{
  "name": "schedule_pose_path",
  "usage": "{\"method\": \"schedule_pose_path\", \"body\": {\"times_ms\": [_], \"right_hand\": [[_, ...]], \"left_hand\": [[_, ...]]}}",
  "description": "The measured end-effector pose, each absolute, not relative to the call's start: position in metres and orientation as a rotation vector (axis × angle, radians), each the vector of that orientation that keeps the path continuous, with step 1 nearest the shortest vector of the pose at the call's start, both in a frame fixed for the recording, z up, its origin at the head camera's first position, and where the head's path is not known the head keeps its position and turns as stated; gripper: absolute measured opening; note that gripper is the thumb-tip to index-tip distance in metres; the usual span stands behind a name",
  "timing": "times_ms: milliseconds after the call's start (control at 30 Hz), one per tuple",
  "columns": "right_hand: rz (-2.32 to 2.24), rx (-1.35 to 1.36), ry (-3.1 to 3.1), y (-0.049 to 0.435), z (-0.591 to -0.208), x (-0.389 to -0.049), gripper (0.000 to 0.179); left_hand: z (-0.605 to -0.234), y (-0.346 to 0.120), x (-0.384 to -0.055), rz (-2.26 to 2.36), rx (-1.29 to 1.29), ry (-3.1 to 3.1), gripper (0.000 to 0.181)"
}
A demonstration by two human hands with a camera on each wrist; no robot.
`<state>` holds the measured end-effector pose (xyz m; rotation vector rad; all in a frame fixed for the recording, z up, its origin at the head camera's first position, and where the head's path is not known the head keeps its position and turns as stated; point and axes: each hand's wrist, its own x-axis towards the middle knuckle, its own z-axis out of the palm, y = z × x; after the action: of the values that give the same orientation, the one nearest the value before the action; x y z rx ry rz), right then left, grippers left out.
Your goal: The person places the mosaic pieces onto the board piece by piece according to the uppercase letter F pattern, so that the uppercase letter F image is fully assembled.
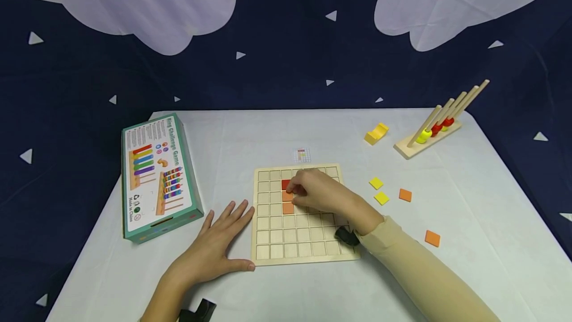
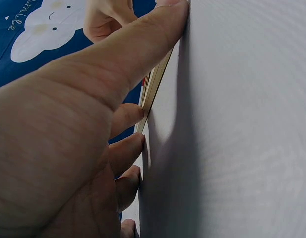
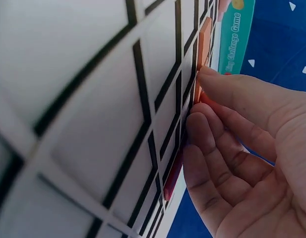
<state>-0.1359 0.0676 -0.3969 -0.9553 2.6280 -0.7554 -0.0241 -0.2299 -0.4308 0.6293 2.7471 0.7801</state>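
Observation:
A wooden grid board (image 1: 261, 238) lies on the white table. One column of it holds a red square tile (image 1: 285, 184) and, below that, an orange tile (image 1: 288, 208). Between these two, my right hand (image 1: 319, 190) pinches another orange tile (image 3: 198, 89) at its cell, thumb on one side and fingertips on the other. The hand covers part of the board's upper right. My left hand (image 1: 219, 247) rests flat with fingers spread, its thumb and index fingertips right at the board's left edge. In the left wrist view the board's side edge (image 2: 153, 89) shows behind the thumb.
Right of the board lie two yellow tiles (image 1: 376, 183) and two orange tiles (image 1: 432, 238). A small printed pattern card (image 1: 302, 155) is behind it. Farther back stand a yellow curved block (image 1: 377, 133) and a peg rack (image 1: 413, 149) with rings. A green game box (image 1: 161, 178) lies left.

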Motion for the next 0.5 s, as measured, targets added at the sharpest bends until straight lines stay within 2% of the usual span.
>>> {"method": "schedule_pose_path", "body": {"times_ms": [500], "right_hand": [[-0.766, -0.991, 2.644, 0.068, -0.3984, -0.1375, 0.013]], "left_hand": [[-0.4296, -0.2294, -0.0245, 0.782, 0.62, 2.74, 0.115]]}}
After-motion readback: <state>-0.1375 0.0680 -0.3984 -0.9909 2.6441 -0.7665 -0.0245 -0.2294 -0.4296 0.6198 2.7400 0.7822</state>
